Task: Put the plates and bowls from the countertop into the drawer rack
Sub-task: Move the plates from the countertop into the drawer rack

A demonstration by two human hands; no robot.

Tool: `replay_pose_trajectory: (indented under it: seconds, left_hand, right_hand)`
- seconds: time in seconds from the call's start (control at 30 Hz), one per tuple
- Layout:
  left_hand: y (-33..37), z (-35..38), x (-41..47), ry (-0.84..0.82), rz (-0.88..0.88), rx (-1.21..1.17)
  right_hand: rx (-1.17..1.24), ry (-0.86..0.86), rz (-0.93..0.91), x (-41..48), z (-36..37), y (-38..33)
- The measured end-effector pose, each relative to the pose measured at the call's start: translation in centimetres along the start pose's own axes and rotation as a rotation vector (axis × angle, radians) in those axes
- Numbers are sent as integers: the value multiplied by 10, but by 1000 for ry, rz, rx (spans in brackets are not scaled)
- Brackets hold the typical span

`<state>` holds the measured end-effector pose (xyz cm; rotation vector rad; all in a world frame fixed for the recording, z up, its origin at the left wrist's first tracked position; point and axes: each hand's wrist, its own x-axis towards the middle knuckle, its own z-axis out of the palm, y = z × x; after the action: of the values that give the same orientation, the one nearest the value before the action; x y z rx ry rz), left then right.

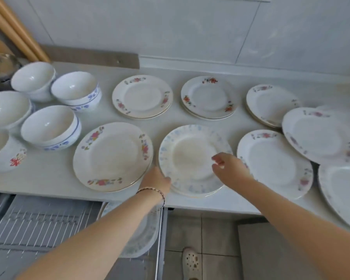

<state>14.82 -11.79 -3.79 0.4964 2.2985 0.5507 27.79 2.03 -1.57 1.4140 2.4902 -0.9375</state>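
Blue-patterned plate (190,158), on countertop (49,178): left hand (156,182) pinches its near-left rim, probably to lift it. The right hand (230,168) hovers opposite that grip, loosely curled and empty. Drawer rack (38,224) waits below the grip.

Bowls (49,126) sit left on the countertop (49,178); plates (208,98) spread right; the drawer rack (38,225) lies below, holding one plate (144,231).
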Motion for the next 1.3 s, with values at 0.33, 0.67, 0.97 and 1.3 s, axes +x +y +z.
replay_pose_trajectory:
  seconds: [0.33,0.67,0.97,1.3]
  left_hand:
    - [30,36,35,122,-410,-284]
    - [19,26,9,191,-325,-468]
    - [-82,-39,-86,207,-187,-359]
    - [-259,-85,-111,-54,-410,-35]
  right_hand:
    - [-70,-138,76,119,-8,8]
    - [187,-35,40,82,-22,10]
    - [309,-182,-168,-52,11,-29]
    - [340,-435,40,-151,178,-77]
